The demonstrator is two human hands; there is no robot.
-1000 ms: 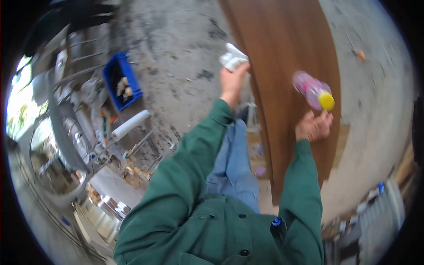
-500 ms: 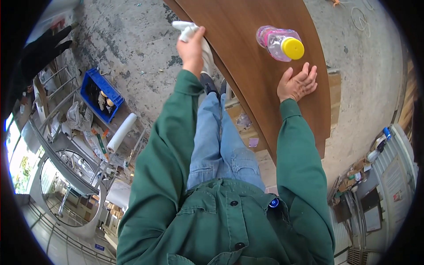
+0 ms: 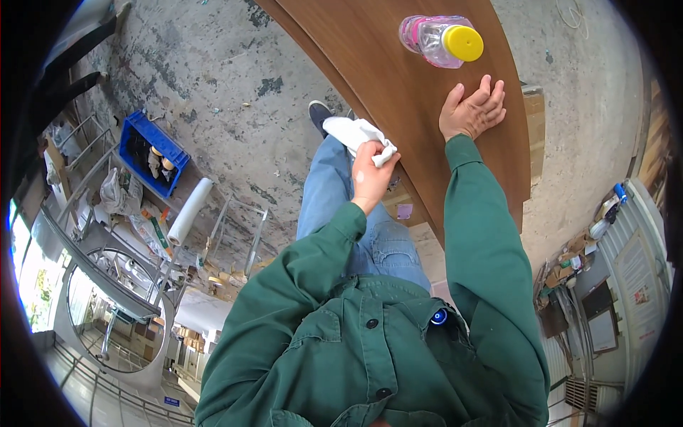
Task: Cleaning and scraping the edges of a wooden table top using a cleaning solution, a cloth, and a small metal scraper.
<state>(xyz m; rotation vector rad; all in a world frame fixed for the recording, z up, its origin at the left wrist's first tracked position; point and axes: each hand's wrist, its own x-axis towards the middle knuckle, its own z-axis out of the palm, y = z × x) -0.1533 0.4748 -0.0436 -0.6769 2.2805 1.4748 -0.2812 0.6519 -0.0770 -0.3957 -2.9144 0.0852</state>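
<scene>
A white cloth is gripped in my closed left hand, by the near left edge of a curved brown wooden panel. The cloth bunches over the fingers and trails toward my shoe. My right hand rests on the panel's right part, fingers spread and holding nothing. Just beyond it is a clear plastic bottle with pink markings and a yellow cap, on the same panel.
Cardboard shows under the panel's right side. On the stained concrete floor to the left are a blue crate with items in it, a white roll and a metal frame. A person's dark-clothed legs show at the far left.
My left hand has come back toward me and to the right with the cloth, along the panel's left edge. My right hand stays open on the panel beside the bottle; the view has shifted slightly.
</scene>
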